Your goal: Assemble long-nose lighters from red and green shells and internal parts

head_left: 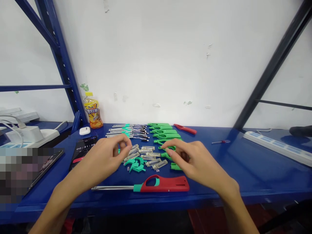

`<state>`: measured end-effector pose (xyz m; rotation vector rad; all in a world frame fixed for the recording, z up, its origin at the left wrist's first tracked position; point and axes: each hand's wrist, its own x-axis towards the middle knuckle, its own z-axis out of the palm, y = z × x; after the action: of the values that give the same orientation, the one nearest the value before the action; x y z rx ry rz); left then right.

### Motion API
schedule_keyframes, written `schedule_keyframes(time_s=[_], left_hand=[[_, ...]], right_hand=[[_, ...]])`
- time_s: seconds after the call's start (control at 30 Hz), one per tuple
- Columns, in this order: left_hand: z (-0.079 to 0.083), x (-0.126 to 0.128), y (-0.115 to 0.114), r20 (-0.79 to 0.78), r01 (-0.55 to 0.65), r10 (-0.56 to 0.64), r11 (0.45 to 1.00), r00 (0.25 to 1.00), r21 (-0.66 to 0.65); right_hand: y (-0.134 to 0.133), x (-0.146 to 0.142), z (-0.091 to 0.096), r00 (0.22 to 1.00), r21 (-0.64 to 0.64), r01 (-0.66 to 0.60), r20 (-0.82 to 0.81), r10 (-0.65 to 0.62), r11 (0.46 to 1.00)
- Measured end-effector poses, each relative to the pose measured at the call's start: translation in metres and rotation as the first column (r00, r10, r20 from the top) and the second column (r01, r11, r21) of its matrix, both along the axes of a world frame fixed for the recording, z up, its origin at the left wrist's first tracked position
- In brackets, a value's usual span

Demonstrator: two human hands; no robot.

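My left hand (pixel 110 156) hovers over the left side of the loose parts, fingers loosely bent, thumb tip close to the index finger; nothing shows in it. Above the green handle shells (pixel 167 134), my right hand (pixel 192 157) is empty, thumb and index finger apart. Between the hands lie several clear fuel tanks (pixel 152 162) and teal triggers (pixel 136 165). Behind them is a row of metal lighter rods (pixel 126 131) with wires. An assembled red lighter (pixel 170 184) with a metal nozzle lies in front. My hands partly cover some parts.
A red handle shell (pixel 185 129) and a screwdriver (pixel 220 142) lie farther right. On the left are a phone timer (pixel 83 148), a white earphone case (pixel 84 131), a drink bottle (pixel 93 112) and a tablet-like device (pixel 46 165). A power strip (pixel 280 148) lies at right.
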<state>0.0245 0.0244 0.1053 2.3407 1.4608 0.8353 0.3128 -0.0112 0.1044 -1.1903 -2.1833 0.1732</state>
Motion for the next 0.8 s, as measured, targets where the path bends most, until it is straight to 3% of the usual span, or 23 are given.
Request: schedule_keyframes(time_s=[0.13,0.23,0.37,0.5,0.8], left_hand=[[0.001,0.011,-0.002,0.433,0.112,-0.058,0.989,0.899,-0.100],[-0.006,0.025,-0.004,0.573,0.273,-0.110,0.940,0.812,-0.206],[-0.017,0.047,-0.011,0.719,0.479,-0.133,0.825,0.682,-0.301],[-0.020,0.059,-0.016,0.790,0.538,-0.078,0.772,0.609,-0.339],[-0.019,0.064,-0.018,0.786,0.489,-0.042,0.803,0.617,-0.340]], right_hand=[[-0.003,-0.013,-0.002,0.996,-0.039,-0.068,0.054,0.070,0.997],[-0.004,-0.020,-0.005,0.994,-0.031,-0.088,0.066,0.090,0.996],[-0.002,-0.026,-0.012,0.990,0.033,-0.097,0.107,0.093,0.995],[0.000,-0.026,-0.014,0.987,0.098,-0.071,0.153,0.056,0.993],[0.000,-0.023,-0.013,0.990,0.161,-0.066,0.135,0.044,0.985]])
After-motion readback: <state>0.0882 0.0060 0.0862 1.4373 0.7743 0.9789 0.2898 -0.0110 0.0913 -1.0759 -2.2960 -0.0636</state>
